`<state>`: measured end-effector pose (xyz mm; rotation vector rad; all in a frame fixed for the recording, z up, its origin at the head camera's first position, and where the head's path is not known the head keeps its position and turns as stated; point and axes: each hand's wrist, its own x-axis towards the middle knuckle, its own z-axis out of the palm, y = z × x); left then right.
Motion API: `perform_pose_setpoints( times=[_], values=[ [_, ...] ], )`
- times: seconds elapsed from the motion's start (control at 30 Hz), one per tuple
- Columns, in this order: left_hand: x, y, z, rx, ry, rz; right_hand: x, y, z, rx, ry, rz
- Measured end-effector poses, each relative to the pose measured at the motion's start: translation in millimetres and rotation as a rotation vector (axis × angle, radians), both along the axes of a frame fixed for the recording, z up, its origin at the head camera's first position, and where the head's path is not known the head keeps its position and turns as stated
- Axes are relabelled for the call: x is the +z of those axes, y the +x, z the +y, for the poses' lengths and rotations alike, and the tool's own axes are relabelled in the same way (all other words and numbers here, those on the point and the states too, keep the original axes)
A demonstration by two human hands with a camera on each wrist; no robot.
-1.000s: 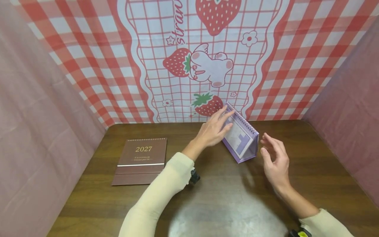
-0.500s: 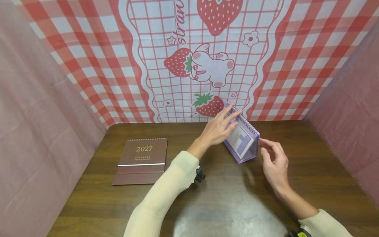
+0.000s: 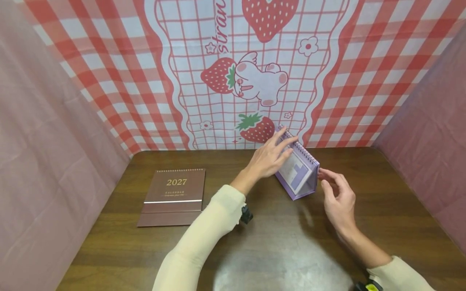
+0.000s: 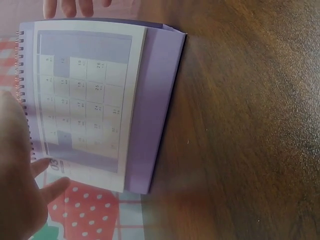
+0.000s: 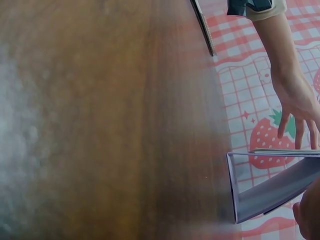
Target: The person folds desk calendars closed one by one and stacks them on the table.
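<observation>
A purple spiral-bound desk calendar [image 3: 293, 169] stands as a tent on the table, turned at an angle. In the left wrist view its calendar page [image 4: 82, 100] shows the number 03. My left hand [image 3: 265, 161] reaches over its left part, fingers spread and fairly straight, the tips at the page and the coil. Beside the right end is my right hand [image 3: 339, 199], its fingers gently bent and the fingertips at the calendar's edge. The right wrist view looks into the hollow end of the stand [image 5: 265, 187]; most of the right hand is out of that view.
A brown 2027 desk calendar [image 3: 174, 198] sits at the left of the wooden table [image 3: 276, 250]. Behind the table hangs a red-and-white checked cloth [image 3: 120, 72] with strawberries. Pink curtains [image 3: 43, 161] close off both sides.
My left hand has shifted slightly right along the purple calendar. My right hand's fingertips have come in to its right edge. The purple calendar has barely moved.
</observation>
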<state>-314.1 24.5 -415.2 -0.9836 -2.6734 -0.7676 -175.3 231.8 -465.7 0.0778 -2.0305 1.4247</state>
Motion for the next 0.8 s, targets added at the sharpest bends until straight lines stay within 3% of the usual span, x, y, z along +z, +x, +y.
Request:
perform_pose_setpoints(
  times=[0.8],
  values=[
    [0.3,-0.7,0.0,-0.016,0.013,-0.007,0.9,0.8,0.3,-0.025,0.016,0.016]
  ],
)
